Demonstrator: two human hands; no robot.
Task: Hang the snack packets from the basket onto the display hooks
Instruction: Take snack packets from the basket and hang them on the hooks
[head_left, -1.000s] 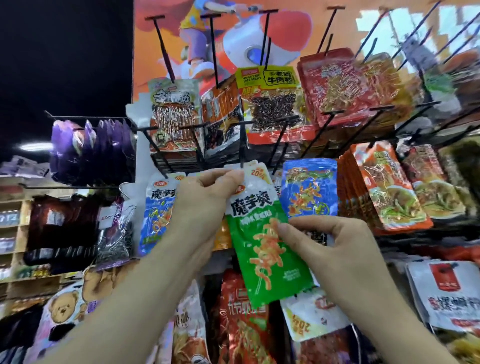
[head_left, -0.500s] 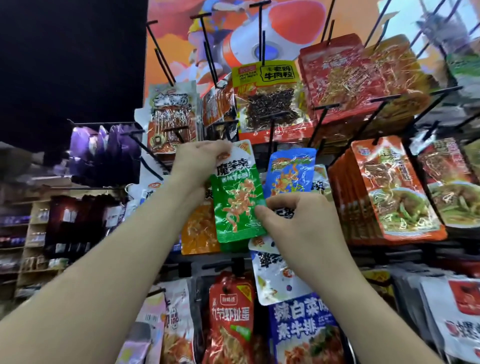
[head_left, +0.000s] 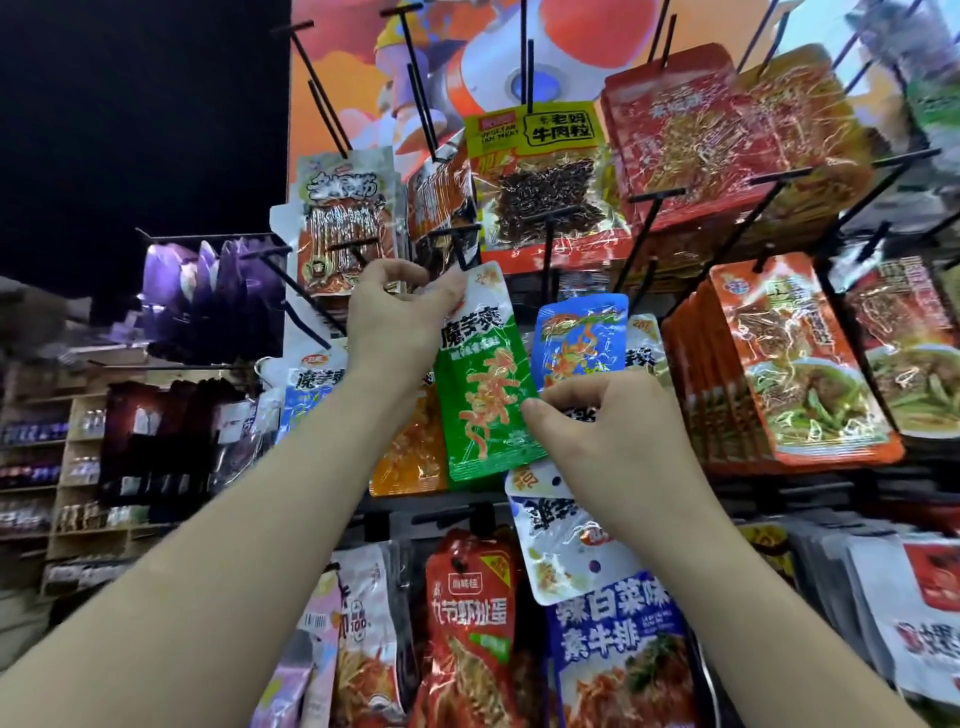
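Green and glossy, the snack packet (head_left: 483, 395) is held up in front of the orange display board (head_left: 353, 104), tilted with its white top leaning left and its lower end swung right. We see the left hand (head_left: 397, 322) raised to that top corner, thumb and fingers curled and pinching the white edge right under a black hook (head_left: 458, 249); we cannot tell whether the packet's hole is on the hook. The right hand (head_left: 608, 431) is lower, its thumb and forefinger nipping the packet's right edge near the bottom. Just under this hand a white packet (head_left: 566, 540) hangs, and we cannot tell if the curled lower fingers carry it. Behind the snack packet lies an orange packet (head_left: 410, 457), and just to its right hangs a blue packet (head_left: 579, 338). Above them we see a yellow-topped packet (head_left: 535, 171) with dark strips inside, hung from 1 long black rod (head_left: 530, 73). To the right a thick stack of red-orange packets (head_left: 789, 364) hangs together. Far left, purple packets (head_left: 218, 291) hang in a row. Lower down, a red packet (head_left: 470, 623) and a dark blue packet (head_left: 618, 654) fill the bottom row
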